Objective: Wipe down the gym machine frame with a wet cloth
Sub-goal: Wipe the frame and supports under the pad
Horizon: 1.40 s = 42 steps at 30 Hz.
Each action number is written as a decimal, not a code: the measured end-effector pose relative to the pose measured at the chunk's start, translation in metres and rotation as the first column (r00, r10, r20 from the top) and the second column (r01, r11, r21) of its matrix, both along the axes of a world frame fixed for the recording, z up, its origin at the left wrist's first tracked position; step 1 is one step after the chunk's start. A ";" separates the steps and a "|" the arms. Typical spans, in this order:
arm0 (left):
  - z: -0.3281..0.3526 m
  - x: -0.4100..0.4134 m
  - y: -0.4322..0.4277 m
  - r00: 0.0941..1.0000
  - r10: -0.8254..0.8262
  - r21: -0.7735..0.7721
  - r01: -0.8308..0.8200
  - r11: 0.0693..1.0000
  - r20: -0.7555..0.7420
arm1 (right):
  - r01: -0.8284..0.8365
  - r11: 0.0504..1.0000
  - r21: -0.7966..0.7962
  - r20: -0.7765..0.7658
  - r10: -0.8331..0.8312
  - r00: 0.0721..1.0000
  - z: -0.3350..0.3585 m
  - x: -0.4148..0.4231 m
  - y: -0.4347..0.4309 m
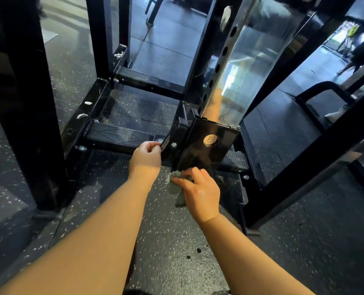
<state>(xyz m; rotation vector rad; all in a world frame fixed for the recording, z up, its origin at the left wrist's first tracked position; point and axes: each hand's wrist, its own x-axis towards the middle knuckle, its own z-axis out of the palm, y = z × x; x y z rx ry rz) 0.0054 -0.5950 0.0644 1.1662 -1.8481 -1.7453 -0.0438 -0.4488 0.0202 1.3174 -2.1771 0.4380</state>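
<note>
Wiping at the foot of the steel post [247, 67], centre of picture.
Right hand [199, 191] curls round a bunched grey cloth [175, 188], whose frayed top touches the bottom edge of the black collar [206, 152] on the machine frame [117, 135]. Left hand [146, 158], just to the left, has its fingers bent, pinching the collar's left edge beside a white-lettered label [165, 144]. Round badge [210, 140] sits on the collar face. The post, shiny and holed, rises toward upper right. Speckled rubber floor [176, 252] lies below.
</note>
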 end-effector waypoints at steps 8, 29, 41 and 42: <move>0.032 -0.010 0.008 0.991 -0.006 -0.189 -0.019 0.982 -0.131 | 0.063 0.992 -0.112 0.046 -0.059 0.997 0.022 -0.017 0.013; 0.069 -0.016 0.037 0.978 -0.120 -0.414 0.040 0.909 -0.170 | 0.282 0.723 -0.631 0.385 -0.024 0.923 0.069 -0.027 0.008; 0.066 -0.017 0.036 0.973 -0.071 -0.397 -0.023 0.918 -0.220 | 0.304 0.861 -0.407 0.448 -0.102 0.888 0.058 -0.003 -0.012; 0.060 -0.015 0.037 0.973 -0.069 -0.417 -0.031 0.909 -0.222 | 0.361 0.868 -0.341 0.453 -0.185 0.872 0.047 -0.006 -0.007</move>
